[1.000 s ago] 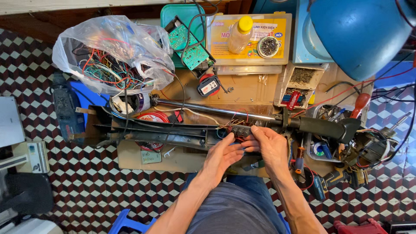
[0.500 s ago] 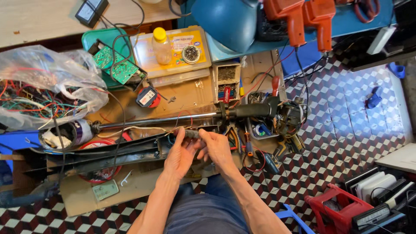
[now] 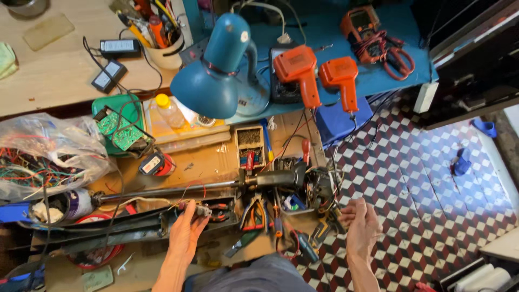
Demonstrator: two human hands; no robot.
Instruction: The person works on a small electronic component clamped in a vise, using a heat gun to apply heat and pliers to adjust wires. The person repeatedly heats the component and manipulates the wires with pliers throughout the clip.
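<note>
My left hand (image 3: pixel 186 232) rests on the long black metal frame (image 3: pixel 108 230) lying across the cardboard-covered work surface, with its fingers closed around a small grey part with wires (image 3: pixel 201 210). Just behind it runs a long steel shaft (image 3: pixel 167 190) ending in a dark housing (image 3: pixel 281 177). My right hand (image 3: pixel 361 226) is lifted off to the right, over the checkered floor, fingers loosely apart and holding nothing. Pliers and small hand tools (image 3: pixel 259 216) lie between the two hands.
A blue desk lamp (image 3: pixel 216 81) hangs over the bench. Two orange soldering guns (image 3: pixel 319 75) and an orange meter (image 3: pixel 365 24) lie on the blue shelf. A plastic bag of wires (image 3: pixel 43 157) sits at left, a green circuit board (image 3: pixel 121 130) beside it.
The view has swung right and up. My right hand has left the frame and moved out to the right, now holding nothing. My left hand stays on the part.
</note>
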